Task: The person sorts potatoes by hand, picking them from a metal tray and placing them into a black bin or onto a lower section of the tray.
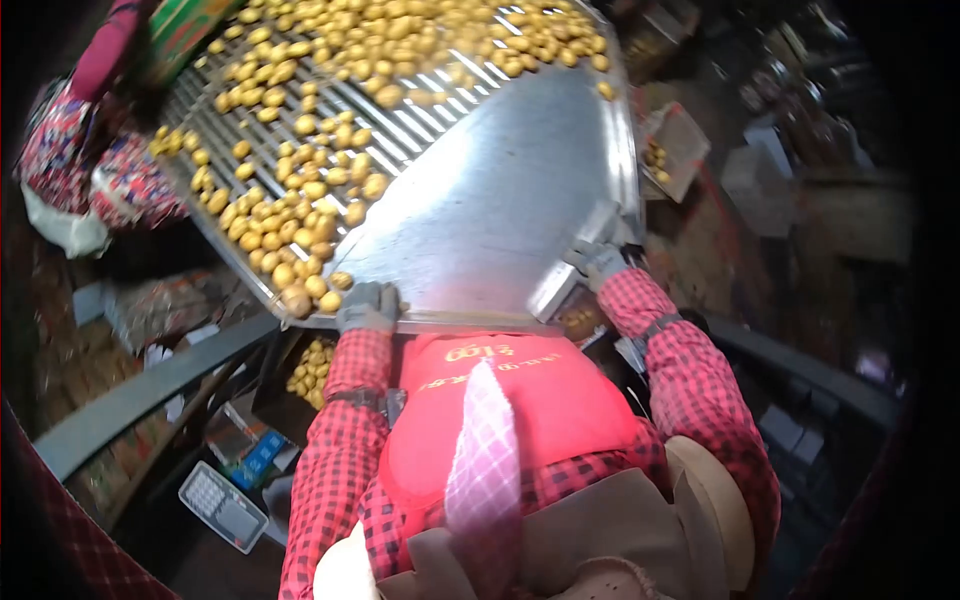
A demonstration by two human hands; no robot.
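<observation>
left hand (368, 306) gloved, gripping near tray edge (470, 322), bracing | right hand (598, 262) curled on right rim | potatoes (300, 215) heaped far-left

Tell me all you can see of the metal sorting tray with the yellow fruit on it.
The metal sorting tray looks like shiny sheet steel: a smooth bare plate near the person, parallel bars or rollers farther out, raised rims at the edges. Small yellow fruits cover the barred part. The gloved left hand rests on the near rim beside the fruit; the gloved right hand is at the right edge.
</observation>
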